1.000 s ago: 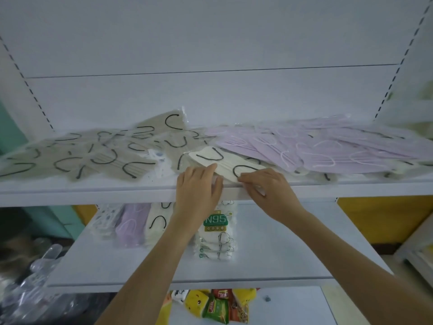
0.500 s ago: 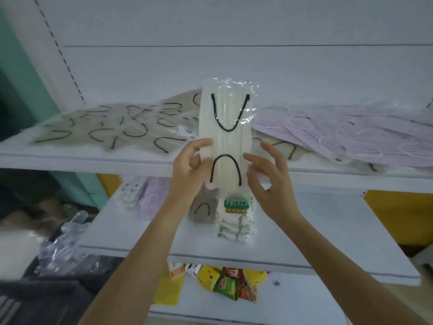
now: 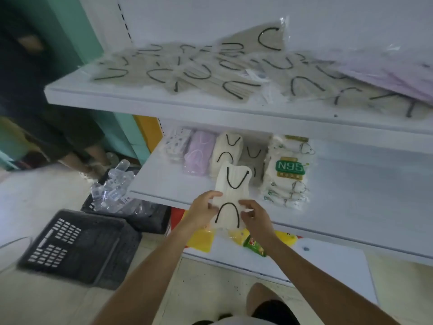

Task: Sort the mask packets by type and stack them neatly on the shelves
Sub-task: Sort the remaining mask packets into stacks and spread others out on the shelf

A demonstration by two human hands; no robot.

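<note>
**Fingers (image 3: 248,204) of both your hands pinch the cream mask packet**

Your fingers close on the lower end of the cream mask packet (image 3: 232,184). The left hand (image 3: 203,212) takes its left edge with the thumb on top, and the right hand (image 3: 255,217) takes its right edge with curled fingertips. The fingers under the packet are hidden, so you cannot tell how far they wrap.

Both forearms reach up from the bottom of the view, wrists close together. The packet hangs lengthwise over the front edge of the lower shelf (image 3: 351,198), its far end pointing at the cream stack (image 3: 228,148).

It covers the near part of the grey stack (image 3: 254,154), which sits between the cream stack and the N95 stack (image 3: 289,170). A purple stack (image 3: 199,153) stands left of the cream one.

On the upper shelf (image 3: 164,103) the loose beige packets (image 3: 199,71) overlap and are too blurred to count. The purple packets (image 3: 386,75) are cut off at the right edge. Snack packets (image 3: 254,245) below are mostly hidden behind your right wrist.
</note>
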